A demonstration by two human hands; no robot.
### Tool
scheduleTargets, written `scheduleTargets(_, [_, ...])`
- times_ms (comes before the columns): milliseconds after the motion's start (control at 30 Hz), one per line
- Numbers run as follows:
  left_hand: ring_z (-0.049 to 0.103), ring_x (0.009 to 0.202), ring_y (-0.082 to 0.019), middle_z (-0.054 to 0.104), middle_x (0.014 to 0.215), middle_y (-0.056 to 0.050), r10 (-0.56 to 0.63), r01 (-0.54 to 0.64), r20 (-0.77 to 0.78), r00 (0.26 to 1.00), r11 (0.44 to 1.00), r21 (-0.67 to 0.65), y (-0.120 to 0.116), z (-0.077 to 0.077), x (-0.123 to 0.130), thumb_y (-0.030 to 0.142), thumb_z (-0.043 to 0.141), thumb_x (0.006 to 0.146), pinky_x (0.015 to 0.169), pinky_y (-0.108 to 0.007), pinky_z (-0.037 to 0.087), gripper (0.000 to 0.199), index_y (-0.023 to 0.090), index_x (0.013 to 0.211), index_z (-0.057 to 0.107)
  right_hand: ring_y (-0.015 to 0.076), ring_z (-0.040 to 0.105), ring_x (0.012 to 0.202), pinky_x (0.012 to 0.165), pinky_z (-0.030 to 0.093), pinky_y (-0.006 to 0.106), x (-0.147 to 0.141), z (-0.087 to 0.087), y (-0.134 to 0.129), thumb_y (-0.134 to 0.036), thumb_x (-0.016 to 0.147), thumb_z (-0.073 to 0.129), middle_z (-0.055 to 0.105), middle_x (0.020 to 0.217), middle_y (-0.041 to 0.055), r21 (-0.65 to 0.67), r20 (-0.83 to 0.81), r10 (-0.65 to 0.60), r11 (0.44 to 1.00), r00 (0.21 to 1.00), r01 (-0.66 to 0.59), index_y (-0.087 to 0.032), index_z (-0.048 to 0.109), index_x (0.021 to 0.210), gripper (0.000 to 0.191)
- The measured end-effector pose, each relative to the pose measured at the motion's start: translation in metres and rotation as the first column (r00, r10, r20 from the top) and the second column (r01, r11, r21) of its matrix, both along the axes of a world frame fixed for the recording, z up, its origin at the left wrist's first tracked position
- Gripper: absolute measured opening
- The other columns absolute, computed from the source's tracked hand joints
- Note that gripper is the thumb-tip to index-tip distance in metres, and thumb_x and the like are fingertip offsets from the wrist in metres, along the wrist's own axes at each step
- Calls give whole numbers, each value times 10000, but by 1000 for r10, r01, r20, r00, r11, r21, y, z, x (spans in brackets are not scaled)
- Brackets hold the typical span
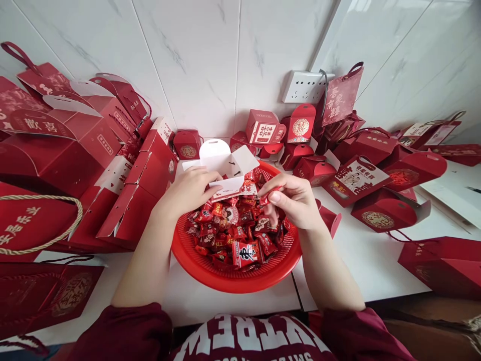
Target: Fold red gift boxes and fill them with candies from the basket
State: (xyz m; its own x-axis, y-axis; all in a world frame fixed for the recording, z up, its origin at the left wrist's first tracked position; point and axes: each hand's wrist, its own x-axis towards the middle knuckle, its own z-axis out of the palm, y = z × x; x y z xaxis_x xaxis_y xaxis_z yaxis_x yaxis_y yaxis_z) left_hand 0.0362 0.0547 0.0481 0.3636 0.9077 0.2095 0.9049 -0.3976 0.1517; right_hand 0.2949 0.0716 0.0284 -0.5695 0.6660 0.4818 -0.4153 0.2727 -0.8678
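While the box (227, 187) is gripped by the left hand (188, 188) over the basket (236, 285), a candy (264, 200) is pinched by the right hand (296, 200); box flaps are unclosed, fill is mostly hidden, many candies (246, 253) are left below.

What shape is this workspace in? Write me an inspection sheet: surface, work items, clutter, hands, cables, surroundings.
Surface: white table, dark seam running right of the basket.
Work items: wrapped candies in the red basket; open box, white inside, above them.
Clutter: red boxes crowding both sides and the wall foot.
Hands: left hand holds the open box; right hand pinches a red wrapper.
Cables: one dark cable at the socket panel.
Surroundings: marbled wall behind.
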Motion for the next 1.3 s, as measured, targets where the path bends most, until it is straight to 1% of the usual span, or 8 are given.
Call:
scheduleTargets(233, [646, 968, -260, 708, 980, -74, -3, 3, 12, 1000, 1000, -6, 1, 0, -1, 336, 512, 975, 846, -379, 472, 243, 195, 1039, 699, 87, 640, 513, 398, 488, 169, -5, 5, -2, -206, 772, 819, 700, 734, -20, -27, 34, -80, 996, 996, 81, -188, 683, 933, 211])
scheduleTargets(567, [652, 1034, -239, 700, 1163, -47, 9, 0, 101, 995, 996, -85, -20, 14, 11, 290, 583, 927, 894, -359, 491, 231, 227, 1130, 675, 72, 516, 374, 358, 385, 188, -2, 3, 5, -374, 867, 734, 573, 526, -86, -87, 26, -233, 968, 972, 234, -228, 570, 867, 220])
scheduleTargets(667, [659, 1011, -208, 700, 1140, -38, -79, 100, 183, 980, 989, -107, -30, 18, 23, 278, 524, 970, 917, -332, 488, 220, 230, 1084, 706, 66, 511, 376, 367, 386, 185, -2, 4, 7, -368, 879, 722, 574, 534, -90, -79, 45, -222, 971, 974, 225, -228, 571, 902, 208])
scheduleTargets(767, [673, 1013, -174, 723, 1117, -6, -299, 364, 237, 924, 876, -315, -35, 9, 36, 159, 457, 979, 905, -294, 492, 316, 274, 1104, 724, 61, 518, 390, 376, 400, 180, -3, 6, 8, -352, 873, 730, 586, 563, -85, -64, 54, -205, 976, 977, 209, -221, 571, 901, 208])
scheduleTargets(833, [675, 1049, -196, 721, 1159, -6, -329, 376, 182, 927, 821, -431, -37, -3, 45, 118, 478, 951, 895, -310, 495, 354, 293, 1147, 714, 56, 518, 401, 383, 410, 177, -4, 7, 8, -342, 871, 732, 589, 585, -80, -58, 47, -189, 980, 981, 191, -215, 576, 895, 203])
scheduleTargets(967, [697, 946, -244, 686, 1166, -60, -248, 189, -60, 967, 855, -482, -35, -25, 56, 146, 584, 893, 738, -328, 500, 309, 258, 1161, 689, 49, 510, 412, 386, 425, 174, -5, 11, 9, -339, 861, 740, 584, 619, -74, -55, 27, -143, 988, 989, 145, -208, 582, 881, 206])
scheduleTargets(1100, [674, 856, -226, 656, 1022, -46, -293, 206, -134, 947, 870, -447, -26, -30, 58, 176, 666, 850, 631, -297, 447, 199, 240, 1036, 693, 53, 526, 439, 399, 456, 177, -5, 11, 9, -363, 842, 758, 587, 653, -65, -75, 53, -120, 989, 991, 124, -206, 585, 874, 236])
scheduleTargets(1300, [638, 817, -186, 673, 943, -17, -195, 254, 197, 961, 904, -343, -22, -16, 51, 419, 718, 846, 690, -292, 482, 243, 205, 941, 654, 47, 524, 441, 393, 451, 171, -4, 10, 10, -371, 832, 767, 596, 685, -60, -93, 15, -101, 990, 995, 102, -208, 580, 872, 252])
